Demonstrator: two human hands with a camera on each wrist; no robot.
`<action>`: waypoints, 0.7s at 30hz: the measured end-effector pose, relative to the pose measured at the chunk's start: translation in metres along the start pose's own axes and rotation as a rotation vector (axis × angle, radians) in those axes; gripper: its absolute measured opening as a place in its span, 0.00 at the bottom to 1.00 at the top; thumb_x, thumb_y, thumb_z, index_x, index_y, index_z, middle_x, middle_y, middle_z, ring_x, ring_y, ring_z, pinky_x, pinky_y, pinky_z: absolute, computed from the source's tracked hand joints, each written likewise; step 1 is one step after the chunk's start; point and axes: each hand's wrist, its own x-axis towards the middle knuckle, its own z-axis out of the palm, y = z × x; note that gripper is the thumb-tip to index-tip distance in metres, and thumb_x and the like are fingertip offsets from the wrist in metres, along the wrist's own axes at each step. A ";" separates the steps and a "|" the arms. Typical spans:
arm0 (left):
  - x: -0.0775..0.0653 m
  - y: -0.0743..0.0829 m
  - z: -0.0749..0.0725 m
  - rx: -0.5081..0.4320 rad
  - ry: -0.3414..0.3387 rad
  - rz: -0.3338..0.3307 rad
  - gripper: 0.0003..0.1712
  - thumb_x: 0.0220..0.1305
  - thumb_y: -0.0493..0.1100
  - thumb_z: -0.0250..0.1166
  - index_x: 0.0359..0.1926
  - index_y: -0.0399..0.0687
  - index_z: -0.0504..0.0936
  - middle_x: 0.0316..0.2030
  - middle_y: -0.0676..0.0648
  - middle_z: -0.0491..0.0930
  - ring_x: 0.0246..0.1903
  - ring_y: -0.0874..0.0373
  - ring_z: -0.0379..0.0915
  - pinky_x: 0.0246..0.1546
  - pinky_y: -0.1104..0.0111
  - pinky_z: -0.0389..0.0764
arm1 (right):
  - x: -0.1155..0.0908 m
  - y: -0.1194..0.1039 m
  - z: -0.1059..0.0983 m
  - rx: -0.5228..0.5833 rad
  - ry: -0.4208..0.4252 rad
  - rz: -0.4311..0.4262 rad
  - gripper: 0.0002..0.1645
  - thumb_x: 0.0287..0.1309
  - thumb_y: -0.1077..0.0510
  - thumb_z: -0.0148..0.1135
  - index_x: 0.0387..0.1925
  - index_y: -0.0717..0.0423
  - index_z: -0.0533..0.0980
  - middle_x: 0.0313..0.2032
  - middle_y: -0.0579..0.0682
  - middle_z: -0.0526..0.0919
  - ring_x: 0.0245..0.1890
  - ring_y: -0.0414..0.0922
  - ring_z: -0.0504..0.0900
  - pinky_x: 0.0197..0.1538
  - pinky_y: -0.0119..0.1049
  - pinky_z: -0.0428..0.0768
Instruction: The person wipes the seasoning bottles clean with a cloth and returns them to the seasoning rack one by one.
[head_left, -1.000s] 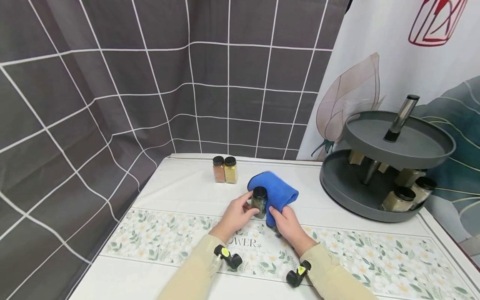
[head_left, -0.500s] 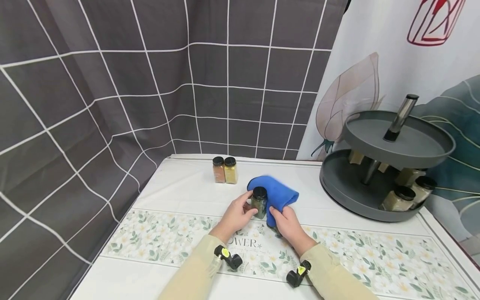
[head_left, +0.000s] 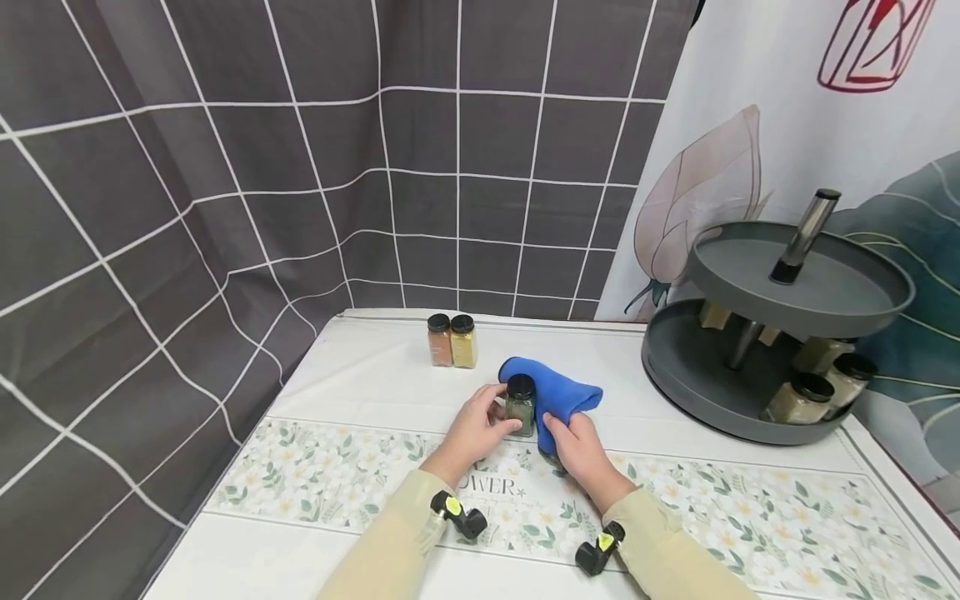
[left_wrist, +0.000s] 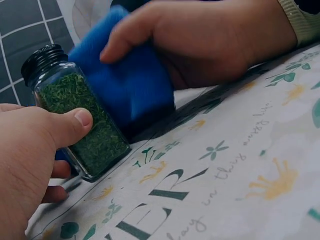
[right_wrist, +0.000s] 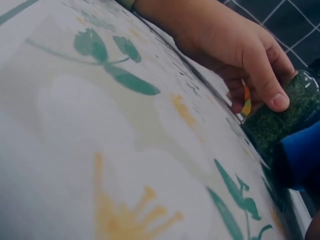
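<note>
A square glass jar of dried green herbs (head_left: 521,414) with a black lid stands in front of me on the patterned table cover. My left hand (head_left: 472,430) grips it from the left, thumb at the front, as the left wrist view shows closely. Just right of the jar, my right hand (head_left: 581,448) holds a folded blue cloth (head_left: 561,390), its thumb on top. The cloth lies up against the jar's right side and spreads behind it in the head view. From the right wrist, a blue cloth edge (right_wrist: 300,155) overlaps the lower part of the jar.
Farther back stand two more spice jars, one orange-brown (head_left: 440,346) and one yellow (head_left: 463,348). At the right is a two-tier dark grey turntable rack (head_left: 802,304), several jars (head_left: 798,400) on its lower tier. A grey gridded curtain (head_left: 495,167) hangs behind the table.
The far part of the blue cloth has sunk lower and flattened behind the jar. Both hands and the jar stay nearly where they were.
</note>
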 end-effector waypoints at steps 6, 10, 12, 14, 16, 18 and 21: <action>-0.001 0.001 0.002 -0.033 0.011 -0.008 0.31 0.62 0.46 0.74 0.63 0.44 0.74 0.51 0.48 0.77 0.44 0.56 0.77 0.45 0.66 0.79 | -0.003 -0.001 -0.001 0.007 0.050 -0.020 0.21 0.71 0.60 0.54 0.56 0.73 0.74 0.53 0.65 0.82 0.55 0.57 0.80 0.64 0.56 0.73; 0.000 0.002 0.002 -0.044 0.016 -0.004 0.30 0.61 0.46 0.74 0.61 0.43 0.74 0.51 0.47 0.78 0.49 0.55 0.77 0.51 0.62 0.80 | -0.002 -0.002 -0.001 0.010 0.034 -0.035 0.21 0.71 0.60 0.54 0.56 0.73 0.74 0.52 0.65 0.82 0.55 0.56 0.80 0.63 0.56 0.73; 0.000 0.002 0.002 -0.046 0.018 -0.005 0.30 0.61 0.46 0.75 0.60 0.43 0.74 0.50 0.47 0.77 0.49 0.55 0.78 0.53 0.61 0.80 | -0.002 -0.001 -0.001 -0.014 0.023 -0.041 0.20 0.71 0.59 0.54 0.55 0.72 0.75 0.51 0.64 0.82 0.53 0.56 0.81 0.62 0.55 0.75; 0.000 0.003 0.001 -0.047 0.020 -0.005 0.30 0.60 0.46 0.75 0.59 0.42 0.74 0.49 0.47 0.77 0.48 0.55 0.78 0.52 0.61 0.80 | -0.001 -0.001 -0.001 -0.025 0.031 -0.051 0.20 0.71 0.59 0.54 0.55 0.72 0.75 0.51 0.64 0.82 0.53 0.56 0.81 0.61 0.55 0.75; 0.000 0.002 0.001 -0.043 0.022 -0.002 0.30 0.60 0.46 0.75 0.58 0.42 0.74 0.48 0.46 0.77 0.47 0.55 0.79 0.50 0.62 0.80 | -0.002 -0.001 -0.001 -0.026 0.042 -0.062 0.20 0.71 0.60 0.54 0.55 0.73 0.75 0.51 0.65 0.82 0.53 0.57 0.81 0.61 0.56 0.75; -0.001 0.002 0.001 -0.039 0.025 0.002 0.30 0.59 0.46 0.76 0.57 0.42 0.74 0.47 0.46 0.77 0.45 0.54 0.79 0.48 0.62 0.81 | -0.001 -0.001 -0.001 -0.028 0.027 -0.058 0.21 0.71 0.60 0.54 0.56 0.73 0.74 0.52 0.65 0.82 0.55 0.57 0.80 0.62 0.56 0.74; -0.001 0.001 0.000 -0.039 0.023 0.011 0.29 0.59 0.46 0.76 0.56 0.43 0.74 0.47 0.47 0.77 0.45 0.55 0.78 0.47 0.63 0.81 | 0.000 0.000 0.000 -0.059 0.016 -0.032 0.20 0.71 0.59 0.55 0.53 0.73 0.76 0.49 0.64 0.83 0.51 0.56 0.81 0.60 0.56 0.75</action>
